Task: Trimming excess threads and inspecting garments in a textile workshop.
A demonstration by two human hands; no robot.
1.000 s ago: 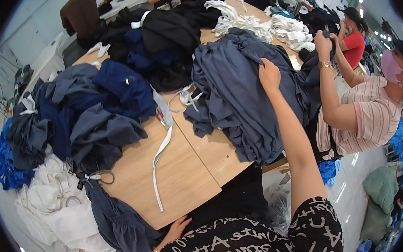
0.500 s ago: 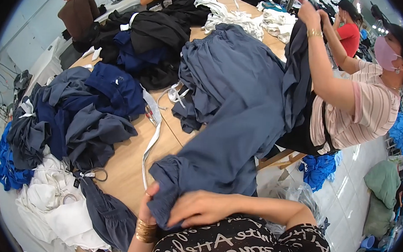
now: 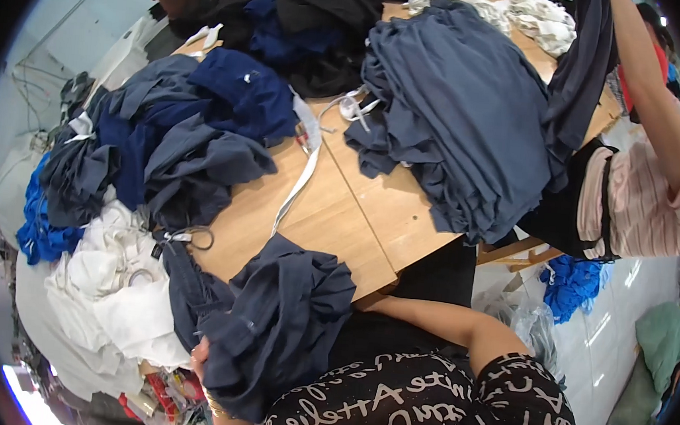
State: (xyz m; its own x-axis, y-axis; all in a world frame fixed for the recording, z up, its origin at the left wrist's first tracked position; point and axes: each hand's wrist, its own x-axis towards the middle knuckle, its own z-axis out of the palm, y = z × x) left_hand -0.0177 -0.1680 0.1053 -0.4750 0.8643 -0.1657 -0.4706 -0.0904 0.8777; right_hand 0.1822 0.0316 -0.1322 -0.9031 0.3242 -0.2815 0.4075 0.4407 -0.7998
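A bunched dark blue-grey garment point(image 3: 288, 312) lies in folds over the near table edge and against my body. My left hand point(image 3: 200, 359) grips its left edge at the lower left, with most of the fingers behind the cloth. My right forearm point(image 3: 428, 311) reaches in from the right to the garment's right side. The cloth and table edge hide my right hand there, so its fingers do not show. Just left of the garment, another dark grey piece with a gathered edge point(image 3: 190, 289) hangs over the table edge.
Beyond lies a broad stack of blue-grey garments point(image 3: 460, 102). Left are heaped navy and grey clothes point(image 3: 194, 137) and white cloth point(image 3: 111, 282). A white strip point(image 3: 298, 189) crosses the wooden table point(image 3: 338, 240). A co-worker's arm point(image 3: 657, 94) lifts dark cloth at right.
The garment has come off the big stack toward me and is now bunched at the near edge. My left hand went left and down; my right hand slipped out of sight. The view shifted.
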